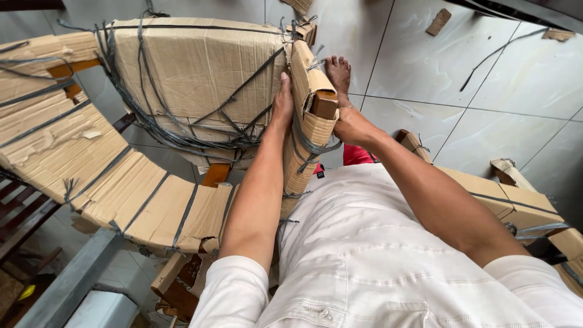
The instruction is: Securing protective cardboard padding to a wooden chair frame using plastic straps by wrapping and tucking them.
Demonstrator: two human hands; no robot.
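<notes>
The left hand (282,104) is laid flat, fingers stretched upward, against the inner face of a narrow wooden furniture rail wrapped in brown cardboard and bound with grey plastic strapping (306,115); nothing is clasped by it, the palm only pressed to the cardboard. The right hand (349,124) is set on the opposite, outer side of the same rail, just below the bare wooden end (325,104) that shows through the torn wrapping — its fingers are hidden behind the rail, so how far they are curled cannot be told. The rail is thus held between the two hands, upright in front of the person's chest. Just to the left of it, a broad cardboard-wrapped panel (194,73) is seen, criss-crossed with tangled grey straps (182,136). Further left and lower, a curved cardboard-wrapped piece (115,188) is bent across the view, bound by straps at intervals. A bare foot (339,71) is planted on the pale tiled floor (486,79) just beyond the rail. To the right, another cardboard-wrapped part (516,203) lies near the person's elbow, and scraps of cardboard (438,22) are scattered on the tiles — well apart from the hands.
</notes>
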